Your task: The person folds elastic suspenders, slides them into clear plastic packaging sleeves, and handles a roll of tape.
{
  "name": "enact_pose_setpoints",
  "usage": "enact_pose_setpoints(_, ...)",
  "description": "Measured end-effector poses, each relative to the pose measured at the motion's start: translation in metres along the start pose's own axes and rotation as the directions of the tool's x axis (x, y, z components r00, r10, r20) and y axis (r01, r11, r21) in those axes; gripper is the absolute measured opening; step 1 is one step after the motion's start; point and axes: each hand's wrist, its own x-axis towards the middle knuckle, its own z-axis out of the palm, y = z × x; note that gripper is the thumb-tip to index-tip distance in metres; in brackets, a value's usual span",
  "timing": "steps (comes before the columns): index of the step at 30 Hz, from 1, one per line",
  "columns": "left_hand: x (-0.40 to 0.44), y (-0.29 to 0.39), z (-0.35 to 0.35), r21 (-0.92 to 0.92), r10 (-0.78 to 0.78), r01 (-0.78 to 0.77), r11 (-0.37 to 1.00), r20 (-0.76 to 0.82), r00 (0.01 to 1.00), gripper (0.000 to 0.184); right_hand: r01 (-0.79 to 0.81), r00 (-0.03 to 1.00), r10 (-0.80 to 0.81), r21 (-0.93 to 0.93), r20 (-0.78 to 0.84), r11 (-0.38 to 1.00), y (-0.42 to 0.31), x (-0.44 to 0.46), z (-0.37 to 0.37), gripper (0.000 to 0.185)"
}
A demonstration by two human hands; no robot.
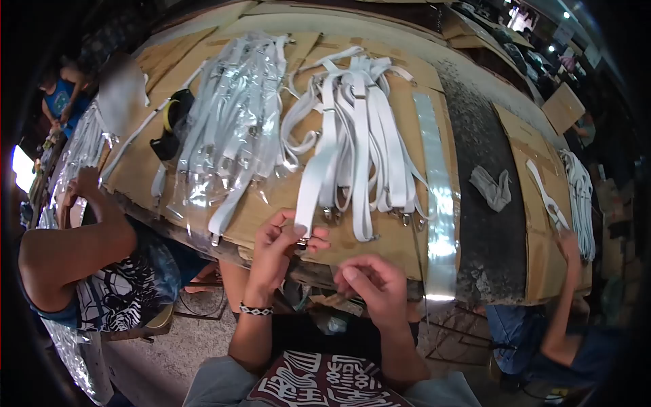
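My left hand [274, 252] pinches the clip end of a white suspender strap [313, 190] at the table's front edge. A small dark metal clip [302, 243] shows at its fingertips. The strap runs up into a loose bundle of white suspenders [359, 102] lying on cardboard, with metal clips at several ends. To the right of it, just off the edge, my right hand [376, 285] is closed, thumb against curled fingers. What it holds, if anything, I cannot make out. The two hands are apart.
Plastic-wrapped suspenders [234, 115] lie left of the bundle, beside a black and yellow tape dispenser [173, 125]. A strip of clear plastic bags [437, 197] lies right. Beyond are a crumpled grey cloth [491, 188] and a co-worker's arm [568, 271]; another co-worker [74, 251] sits left.
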Motion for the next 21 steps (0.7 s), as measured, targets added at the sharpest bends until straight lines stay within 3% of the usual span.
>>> enact_pose_setpoints(1,-0.004,0.004,0.007,-0.111,-0.043,0.044,0.993,0.017,0.999,0.02,0.009,1.0,-0.009,0.005,-0.002,1.0,-0.001,0.002,-0.001,0.017)
enact_pose_setpoints(6,-0.014,0.014,0.029,-0.048,0.029,-0.028,0.998,0.025,0.999,0.032,0.011,1.0,-0.011,-0.023,0.002,1.0,0.005,0.004,-0.005,0.018)
enact_pose_setpoints(21,-0.008,0.006,0.06,-0.086,0.067,-0.054,0.995,0.163,0.984,0.038,-0.014,1.0,0.014,-0.058,0.003,0.998,0.016,-0.002,-0.005,0.018)
